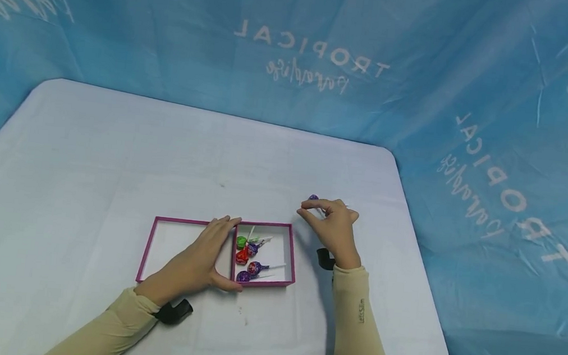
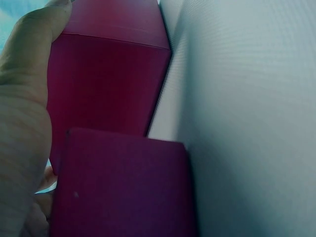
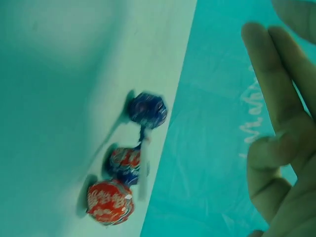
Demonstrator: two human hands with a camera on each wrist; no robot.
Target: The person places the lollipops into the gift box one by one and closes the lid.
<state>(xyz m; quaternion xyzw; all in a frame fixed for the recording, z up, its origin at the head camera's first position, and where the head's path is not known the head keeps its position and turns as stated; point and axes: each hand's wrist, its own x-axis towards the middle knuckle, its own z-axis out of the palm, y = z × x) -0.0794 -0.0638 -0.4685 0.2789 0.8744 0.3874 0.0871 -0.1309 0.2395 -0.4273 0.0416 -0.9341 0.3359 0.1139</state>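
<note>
My left hand (image 1: 195, 263) spans the magenta-edged white box (image 1: 293, 257) on the right, fingers at its far edge and thumb at its near edge. In the left wrist view, the thumb lies against the magenta box wall (image 2: 108, 84). Several wrapped lollipops are in that box, among them a green one (image 1: 241, 242), a red one (image 1: 242, 257) and a purple one (image 1: 254, 268). My right hand (image 1: 333, 224) hovers right of the box, holding nothing, thumb and index finger bent toward each other. Beyond it lie a purple lollipop (image 3: 148, 109), a red-and-blue one (image 3: 123, 165) and a red one (image 3: 109, 202).
A second magenta-edged box (image 1: 171, 246) adjoins the first on the left, partly covered by my left hand and forearm. Both stand on a white-covered table (image 1: 164, 150). Blue printed sheeting (image 1: 321, 102) hangs behind and to the right.
</note>
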